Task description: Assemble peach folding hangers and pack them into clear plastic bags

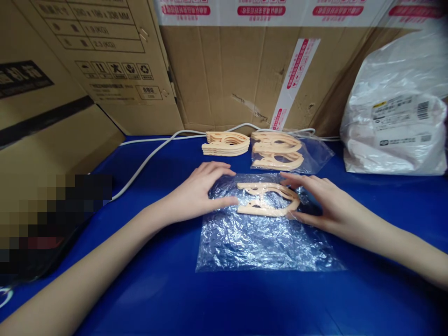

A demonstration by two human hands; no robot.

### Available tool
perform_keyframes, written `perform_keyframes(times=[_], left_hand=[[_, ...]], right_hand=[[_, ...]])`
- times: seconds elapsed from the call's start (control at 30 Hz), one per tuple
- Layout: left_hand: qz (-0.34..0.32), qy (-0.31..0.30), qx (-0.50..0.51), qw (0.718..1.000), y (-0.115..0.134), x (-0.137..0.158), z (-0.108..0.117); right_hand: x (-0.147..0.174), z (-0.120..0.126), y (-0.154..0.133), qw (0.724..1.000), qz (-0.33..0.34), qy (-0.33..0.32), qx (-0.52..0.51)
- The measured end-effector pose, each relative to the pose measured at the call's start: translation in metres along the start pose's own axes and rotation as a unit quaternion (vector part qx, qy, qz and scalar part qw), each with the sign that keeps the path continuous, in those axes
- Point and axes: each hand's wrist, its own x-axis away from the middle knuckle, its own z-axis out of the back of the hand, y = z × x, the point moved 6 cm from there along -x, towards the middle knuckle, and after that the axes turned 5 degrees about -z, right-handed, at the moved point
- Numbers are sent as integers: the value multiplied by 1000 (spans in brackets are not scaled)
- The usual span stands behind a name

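Judged only partway along. Found a clear packet [317, 151] near the bench's [175, 298] far edge, right of middle, with beige hanger-like pieces [275, 150] inside, apparently two; counted as done. Saw a stack of similar pieces [224, 150] just left of it, loose, with no wrapping visible; counted as left. Found one folded beige piece [266, 213] mid-bench, on or in a flat clear bag [259, 247]; could not tell which, so counted as unfinished. Had left hand [199, 191] wide, with thumb and fingers parted, at the bag's far left corner, beside the piece's left end, gripping nothing clearly. Had right hand [324, 203] wide too, around the piece's right end, with thumb seemingly touching; could not confirm a grip. Noted a white plastic sack [388, 126] toward the bench's far right corner.
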Motion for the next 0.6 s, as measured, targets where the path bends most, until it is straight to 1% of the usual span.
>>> perform_keyframes(times=[0.07, 0.13, 0.23, 0.4, 0.5, 0.6], left_hand=[[-15, -39, -8, 999, 6, 2, -5], [-21, -52, -19, 998, 8, 3, -8], [-25, -51, -27, 998, 7, 2, -9], [-34, -52, -36, 997, 8, 0, -8], [-35, -49, -35, 998, 9, 0, -9], [-34, -45, -35, 998, 8, -1, -9]], right_hand=[[0, 1, 3, 1000, -3, -4, 9], [1, 1, 8, 1000, -12, -13, 6], [0, 0, 9, 1000, -14, -11, -15], [-12, -6, -6, 998, 8, 27, -64], [-20, -11, -14, 996, 4, 30, -80], [-23, -12, -15, 996, -13, 29, -87]])
